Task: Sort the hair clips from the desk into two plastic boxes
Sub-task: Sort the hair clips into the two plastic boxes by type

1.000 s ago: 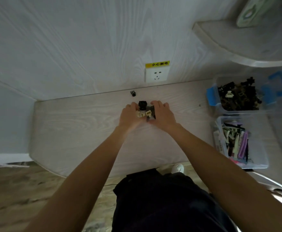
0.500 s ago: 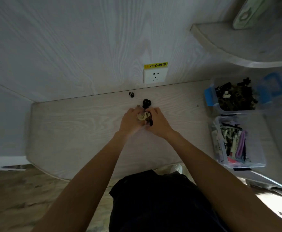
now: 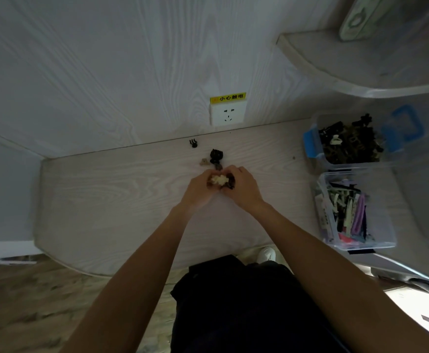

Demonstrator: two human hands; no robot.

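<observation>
Pale wood grain covers the surface [image 3: 111, 200] and the wall behind it, and near the middle we see both hands meeting, cupped together around a small bunch of hair clips. The left hand [image 3: 199, 191] curls its fingers around a cream clip [image 3: 219, 179], and the right hand [image 3: 244, 188] curls around a dark clip [image 3: 231, 181] just beside it; the two hands touch at their fingertips. At twelve o'clock from the hands, a black claw clip [image 3: 216, 155] lies on the surface, with a small tan clip [image 3: 203, 161] just at its nine o'clock and a smaller black clip [image 3: 193, 143] further toward eleven o'clock, close to the wall. Above these, a white socket [image 3: 227, 114] with a yellow label [image 3: 228, 98] sits on the wall. Well apart at three o'clock stand two clear plastic boxes: the far box [image 3: 317, 159], with blue latches, holds mostly dark claw clips, and the near box [image 3: 331, 225] at four o'clock holds long flat clips in purple, pink, cream and black. A curved shelf [image 3: 361, 62] juts out at one o'clock.
</observation>
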